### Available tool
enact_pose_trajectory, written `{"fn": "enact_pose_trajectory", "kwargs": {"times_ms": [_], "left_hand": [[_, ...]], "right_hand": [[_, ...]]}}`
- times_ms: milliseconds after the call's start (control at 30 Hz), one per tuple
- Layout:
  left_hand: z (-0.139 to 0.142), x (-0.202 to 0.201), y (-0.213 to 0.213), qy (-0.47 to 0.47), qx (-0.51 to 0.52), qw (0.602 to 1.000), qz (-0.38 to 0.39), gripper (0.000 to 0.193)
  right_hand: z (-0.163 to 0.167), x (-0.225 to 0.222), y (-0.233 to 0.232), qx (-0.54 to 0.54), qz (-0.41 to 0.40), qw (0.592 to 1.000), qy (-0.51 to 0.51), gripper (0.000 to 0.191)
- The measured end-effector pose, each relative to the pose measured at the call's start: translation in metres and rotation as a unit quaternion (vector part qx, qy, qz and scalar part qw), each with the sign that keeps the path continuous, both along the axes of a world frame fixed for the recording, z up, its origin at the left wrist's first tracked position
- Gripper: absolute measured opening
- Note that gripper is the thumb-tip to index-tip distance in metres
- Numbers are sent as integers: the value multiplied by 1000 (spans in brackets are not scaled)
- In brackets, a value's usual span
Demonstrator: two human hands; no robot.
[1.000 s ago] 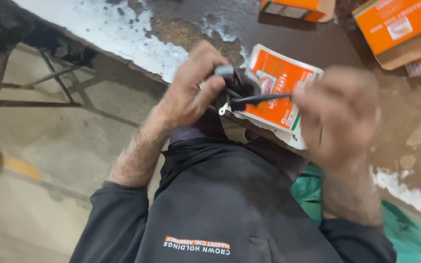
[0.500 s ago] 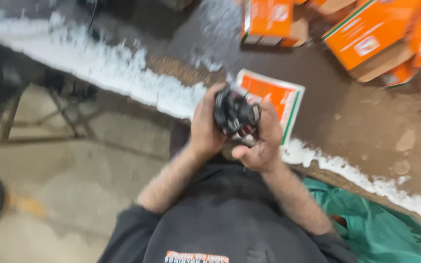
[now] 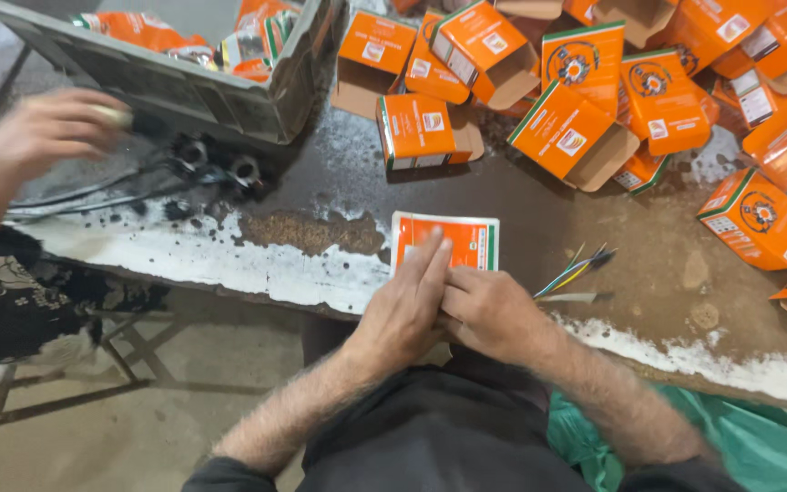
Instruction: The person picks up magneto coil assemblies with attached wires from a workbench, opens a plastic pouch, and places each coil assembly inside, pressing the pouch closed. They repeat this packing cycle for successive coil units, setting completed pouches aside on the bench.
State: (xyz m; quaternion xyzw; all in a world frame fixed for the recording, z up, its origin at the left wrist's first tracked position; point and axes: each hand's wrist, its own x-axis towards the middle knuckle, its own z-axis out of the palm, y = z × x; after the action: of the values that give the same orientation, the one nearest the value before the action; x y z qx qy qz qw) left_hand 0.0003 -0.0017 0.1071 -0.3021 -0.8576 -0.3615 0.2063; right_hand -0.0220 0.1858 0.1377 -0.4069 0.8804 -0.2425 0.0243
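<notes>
A flat orange and white packet [image 3: 465, 239] lies at the front edge of the dark worktable [image 3: 539, 205]. My left hand [image 3: 407, 305] rests on the packet's near half with its fingers stretched over the face. My right hand [image 3: 494, 314] is pressed against the left one, its fingers curled at the packet's near edge. The small dark part with its cable, seen earlier, is hidden under my hands or inside the packet; I cannot tell which.
Several open orange boxes [image 3: 585, 128] crowd the back of the table. A grey crate [image 3: 229, 100] holds more packets. Another person's hand [image 3: 47, 137] works at the left above dark parts with cables [image 3: 220, 171]. Thin coloured wires [image 3: 576, 271] lie right of my hands.
My hands came down from holding the dark part in the air to the packet on the table. The view tilted up, bringing the boxes and crate into sight.
</notes>
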Motion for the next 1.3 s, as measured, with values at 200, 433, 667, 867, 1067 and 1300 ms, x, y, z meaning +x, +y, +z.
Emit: {"fn": "enact_pose_trajectory", "kwargs": {"times_ms": [200,433,667,867,1067,1300], "left_hand": [[-15,2,-7,-68,37,997,-13,103],[13,-2,-18,-233,270,929,-95,99],[15,-13,7,-210,489,845,-49,100],[6,-15,38,-120,570,811,55,89],[11,-31,13,-177,419,890,-38,60],[7,-43,11,-330,432,822,-166,53]], "right_hand": [[2,8,0,-243,-35,968,-54,49],[1,-12,0,-257,-22,926,-275,73],[-16,-4,-47,-573,-75,784,-225,81],[-42,18,-72,-566,-205,789,-122,92],[-49,4,-19,-418,-226,868,-141,89],[-31,1,3,-456,-127,869,-143,85]]}}
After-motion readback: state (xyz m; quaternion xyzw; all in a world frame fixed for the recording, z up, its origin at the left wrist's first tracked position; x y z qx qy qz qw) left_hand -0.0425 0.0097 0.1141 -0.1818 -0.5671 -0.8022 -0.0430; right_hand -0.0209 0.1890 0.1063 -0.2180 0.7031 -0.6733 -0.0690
